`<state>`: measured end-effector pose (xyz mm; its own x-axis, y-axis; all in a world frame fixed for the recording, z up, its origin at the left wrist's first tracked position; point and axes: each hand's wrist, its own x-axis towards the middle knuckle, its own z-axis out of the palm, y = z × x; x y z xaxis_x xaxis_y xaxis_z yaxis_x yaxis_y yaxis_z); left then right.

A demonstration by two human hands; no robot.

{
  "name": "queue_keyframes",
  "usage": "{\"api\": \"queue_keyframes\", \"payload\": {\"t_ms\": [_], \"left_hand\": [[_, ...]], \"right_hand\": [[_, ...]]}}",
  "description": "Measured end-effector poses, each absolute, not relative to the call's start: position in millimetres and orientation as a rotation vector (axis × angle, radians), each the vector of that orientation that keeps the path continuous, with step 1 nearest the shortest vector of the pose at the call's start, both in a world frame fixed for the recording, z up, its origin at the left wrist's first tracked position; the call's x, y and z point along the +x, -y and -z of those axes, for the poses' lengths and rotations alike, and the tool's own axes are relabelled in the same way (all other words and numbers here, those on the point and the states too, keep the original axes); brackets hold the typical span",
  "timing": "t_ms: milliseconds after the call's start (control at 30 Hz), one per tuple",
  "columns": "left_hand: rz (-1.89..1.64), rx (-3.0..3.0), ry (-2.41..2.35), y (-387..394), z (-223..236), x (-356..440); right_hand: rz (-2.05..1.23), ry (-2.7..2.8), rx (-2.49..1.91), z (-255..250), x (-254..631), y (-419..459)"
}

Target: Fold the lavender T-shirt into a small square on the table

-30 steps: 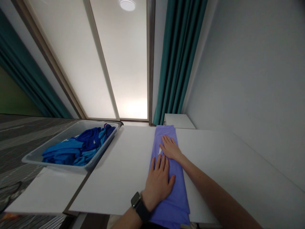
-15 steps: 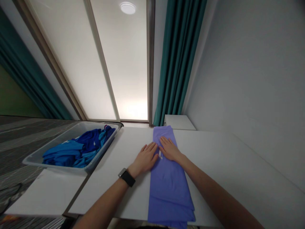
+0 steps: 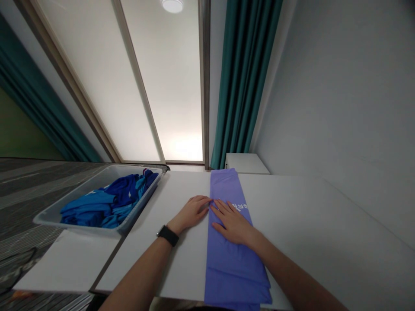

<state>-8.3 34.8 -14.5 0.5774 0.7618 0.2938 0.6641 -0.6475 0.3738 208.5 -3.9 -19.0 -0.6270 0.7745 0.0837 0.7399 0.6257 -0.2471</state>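
Note:
A purple garment (image 3: 238,268), folded into a long strip, lies lengthwise on the white table, its near end hanging over the front edge. White lettering shows on it beside my right hand (image 3: 234,223). That hand rests flat on the cloth, fingers extended and a little apart. At the strip's left edge is my left hand (image 3: 191,211), fingertips touching the cloth's border and most of the palm over the bare tabletop; its fingers are stretched out. The two hands' fingertips nearly meet. A dark-banded watch (image 3: 167,235) is on my left wrist.
Left of the table, a translucent plastic bin (image 3: 78,190) holds a pile of blue clothes (image 3: 106,201). The white table (image 3: 301,224) runs along the wall at right. Behind it stand a small white cabinet (image 3: 247,163), a teal curtain (image 3: 248,77) and frosted sliding doors (image 3: 168,86).
My right hand has slid nearer along the garment, uncovering the white lettering. My left hand has shifted left, from on top of the cloth to its edge.

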Motion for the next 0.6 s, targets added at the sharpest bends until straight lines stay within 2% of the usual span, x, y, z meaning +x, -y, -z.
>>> {"api": "queue_keyframes", "payload": {"t_ms": [467, 600], "left_hand": [[-0.745, 2.57, -1.316, -45.2, 19.3, -3.4], [-0.622, 2.676, -1.314, -63.3, 23.0, 2.9]], "right_hand": [[-0.468, 2.725, -1.052, 2.1, 207.5, 29.6], [-0.471, 2.731, -1.054, 1.6, 208.4, 29.5]]}}
